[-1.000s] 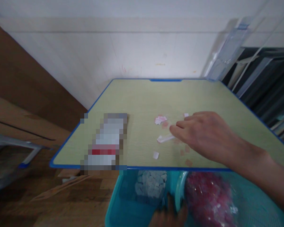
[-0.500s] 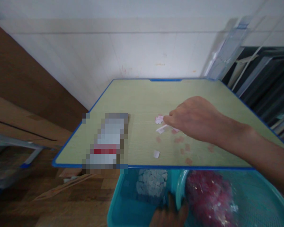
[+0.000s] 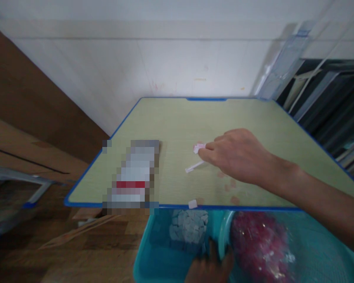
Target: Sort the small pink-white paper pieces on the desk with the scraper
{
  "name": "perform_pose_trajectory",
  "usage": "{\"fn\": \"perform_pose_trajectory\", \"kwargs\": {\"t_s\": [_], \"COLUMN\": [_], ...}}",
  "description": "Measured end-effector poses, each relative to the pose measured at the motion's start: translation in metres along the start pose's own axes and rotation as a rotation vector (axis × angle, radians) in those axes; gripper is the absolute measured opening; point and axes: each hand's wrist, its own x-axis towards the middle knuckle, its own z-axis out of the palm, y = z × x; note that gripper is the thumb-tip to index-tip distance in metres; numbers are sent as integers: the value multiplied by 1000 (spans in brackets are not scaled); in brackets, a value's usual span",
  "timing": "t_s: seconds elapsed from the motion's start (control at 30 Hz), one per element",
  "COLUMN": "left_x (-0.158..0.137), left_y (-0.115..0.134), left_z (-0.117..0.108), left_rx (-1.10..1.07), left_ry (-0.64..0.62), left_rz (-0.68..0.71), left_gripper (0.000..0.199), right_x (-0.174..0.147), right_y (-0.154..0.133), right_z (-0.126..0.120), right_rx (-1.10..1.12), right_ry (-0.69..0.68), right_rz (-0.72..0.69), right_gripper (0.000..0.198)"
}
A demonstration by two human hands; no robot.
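Observation:
My right hand (image 3: 238, 155) is closed over the table, thumb and fingers pinched together. A thin white stick (image 3: 194, 167) pokes out from under its fingers toward the left, its tip low over the tabletop. Small pale pink flakes (image 3: 198, 148) lie right by the fingertips. One small white piece (image 3: 192, 204) sits at the table's front edge. Below that edge, my left hand (image 3: 210, 267) is partly in view and dark, fingers apart, over a teal basket (image 3: 142, 251). Grey-white chips (image 3: 190, 226) lie heaped in the basket beyond it.
The green table (image 3: 177, 118) has a blue rim and faint reddish marks (image 3: 233, 184). A pixelated flat object (image 3: 135, 165) lies on its left. A clear bag of pink-red material (image 3: 261, 243) is below, right. Dark panels (image 3: 330, 90) lean at the right; a white wall (image 3: 177, 59) stands behind.
The white piece has shifted toward me to the table's front edge. My right hand is slightly lower, and the stick's tip has moved left and nearer. My left hand has barely moved.

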Motion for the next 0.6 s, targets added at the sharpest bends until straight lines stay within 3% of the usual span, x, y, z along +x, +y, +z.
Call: {"fn": "perform_pose_trajectory", "kwargs": {"t_s": [0.1, 0.27, 0.37, 0.6], "left_x": [-1, -1, 1, 0], "left_y": [0, 1, 3, 1], "left_z": [1, -3, -10, -19], "left_rx": [11, -7, -25, -36], "left_ry": [15, -53, -98, -91], "left_rz": [-3, 16, 8, 3], "left_gripper": [38, 58, 64, 50], "right_x": [-10, -38, -52, -58], "right_y": [6, 13, 6, -16], "right_z": [-1, -4, -6, -9], "right_rx": [12, 149, 218, 175], "right_ry": [47, 145, 156, 127], "right_rz": [-43, -299, -295, -223], "right_gripper": [20, 18, 14, 12]}}
